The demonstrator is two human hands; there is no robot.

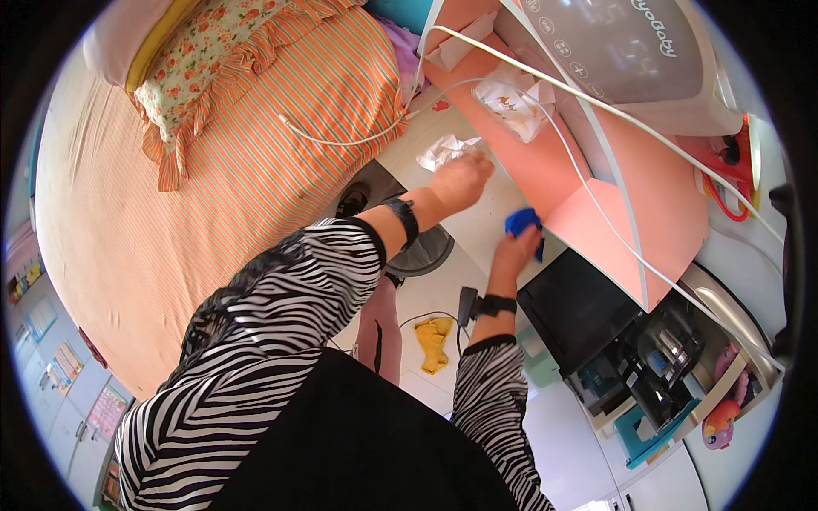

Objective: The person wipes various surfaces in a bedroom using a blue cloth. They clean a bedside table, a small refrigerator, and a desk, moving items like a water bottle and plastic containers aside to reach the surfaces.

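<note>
My left hand (460, 184) is closed, its fingers curled. A crumpled white sheet, tissue or thin plastic (445, 151), sticks out at its far side and seems held; the grip itself is hidden. To the right and a little nearer, my right hand (513, 254) is closed around a bunched blue cloth (522, 221). That cloth is beside the edge of an open pink cabinet shelf (588, 217). Farther back on the pink surface lies a clear packet with white contents (514, 109).
An orange striped bed (281, 111) fills the left. Loose white cables (588, 81) cross the pink cabinet. A grey appliance (639, 51) stands on top. A black drawer or bin (578, 307) and a cluttered drawer (656, 366) lie at right. A yellow cloth (433, 344) is on the floor.
</note>
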